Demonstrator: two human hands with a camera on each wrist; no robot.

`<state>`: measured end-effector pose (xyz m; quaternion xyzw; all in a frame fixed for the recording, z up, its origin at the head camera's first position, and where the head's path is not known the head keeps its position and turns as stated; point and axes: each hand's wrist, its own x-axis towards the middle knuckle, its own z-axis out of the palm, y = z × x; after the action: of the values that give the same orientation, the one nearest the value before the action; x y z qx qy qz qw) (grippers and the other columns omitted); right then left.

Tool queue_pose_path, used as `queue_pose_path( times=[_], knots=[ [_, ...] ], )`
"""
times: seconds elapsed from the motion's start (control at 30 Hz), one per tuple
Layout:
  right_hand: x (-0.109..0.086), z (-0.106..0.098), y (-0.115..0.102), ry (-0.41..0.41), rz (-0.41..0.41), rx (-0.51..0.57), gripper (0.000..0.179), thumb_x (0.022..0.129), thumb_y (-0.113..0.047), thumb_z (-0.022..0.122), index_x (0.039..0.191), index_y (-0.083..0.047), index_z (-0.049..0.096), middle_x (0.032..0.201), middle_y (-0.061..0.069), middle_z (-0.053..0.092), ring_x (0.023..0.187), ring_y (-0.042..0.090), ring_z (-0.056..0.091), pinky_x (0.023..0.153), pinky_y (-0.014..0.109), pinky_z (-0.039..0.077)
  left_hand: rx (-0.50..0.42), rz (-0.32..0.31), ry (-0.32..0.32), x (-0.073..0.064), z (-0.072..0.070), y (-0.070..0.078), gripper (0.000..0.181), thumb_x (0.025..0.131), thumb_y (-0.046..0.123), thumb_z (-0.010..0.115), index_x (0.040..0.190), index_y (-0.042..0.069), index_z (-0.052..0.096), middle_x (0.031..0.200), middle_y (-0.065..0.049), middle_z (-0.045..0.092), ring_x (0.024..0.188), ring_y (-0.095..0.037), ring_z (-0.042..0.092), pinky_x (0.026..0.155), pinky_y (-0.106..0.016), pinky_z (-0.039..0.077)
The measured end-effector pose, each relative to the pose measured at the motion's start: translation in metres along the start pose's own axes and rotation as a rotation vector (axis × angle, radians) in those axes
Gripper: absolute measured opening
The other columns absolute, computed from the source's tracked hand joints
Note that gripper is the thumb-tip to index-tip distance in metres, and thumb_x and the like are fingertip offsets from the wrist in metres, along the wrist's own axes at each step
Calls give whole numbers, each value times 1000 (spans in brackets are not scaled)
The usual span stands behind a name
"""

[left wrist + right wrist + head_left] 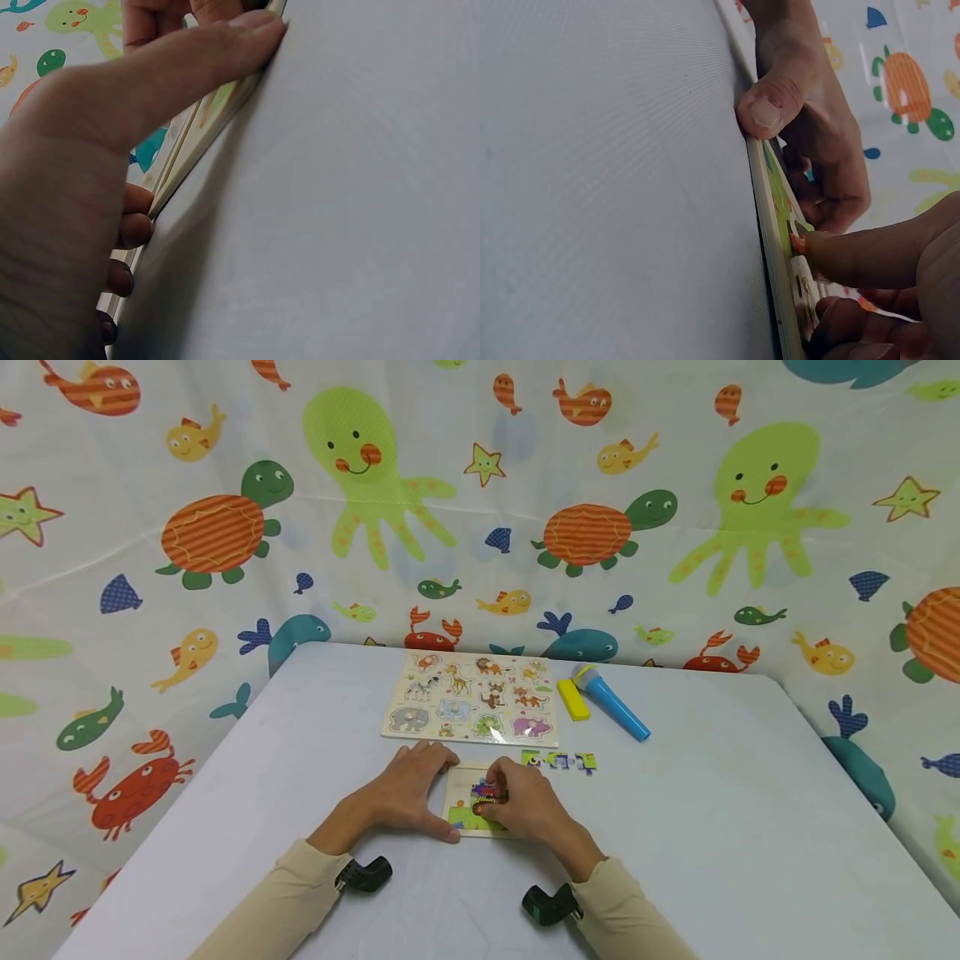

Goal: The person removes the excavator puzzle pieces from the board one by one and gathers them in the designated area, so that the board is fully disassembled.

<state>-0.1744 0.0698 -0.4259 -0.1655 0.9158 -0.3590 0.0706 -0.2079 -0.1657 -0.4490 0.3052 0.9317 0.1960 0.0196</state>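
Head view, lower centre: jigsaw tray (459,785) steadied by left hand (407,789), fingers spread; jigsaw piece (486,792) pinched by right hand (531,802); piece probably light, stiff, best held by edges.

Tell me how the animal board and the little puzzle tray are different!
The animal board is bigger; the puzzle tray is smaller. The animal board has animals all over; the puzzle tray has a bare patch beside its colourful part. The animal board lies farther back; the puzzle tray lies nearer. Both are on the white table and have pale edges.
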Motion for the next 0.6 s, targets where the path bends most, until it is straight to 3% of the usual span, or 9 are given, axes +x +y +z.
queue_pose_path(
  times=[0.27,0.6],
  knots=[
    [1,1,-4,32,-30,101,16,92,-15,74,100,-15,61,79,-3,59,71,13,54,61,26,44,-3,-4,3,0,1,-1,103,54,86,75,131,21,53,110,14,51,102,-9,41,87,-36,34],
    [-1,-7,-7,72,-60,154,13,94,-11,72,103,-11,64,78,-3,59,72,14,55,63,24,45,1,6,8,1,-1,0,103,55,86,75,131,21,53,111,14,51,103,-9,42,86,-35,34]
  ],
)
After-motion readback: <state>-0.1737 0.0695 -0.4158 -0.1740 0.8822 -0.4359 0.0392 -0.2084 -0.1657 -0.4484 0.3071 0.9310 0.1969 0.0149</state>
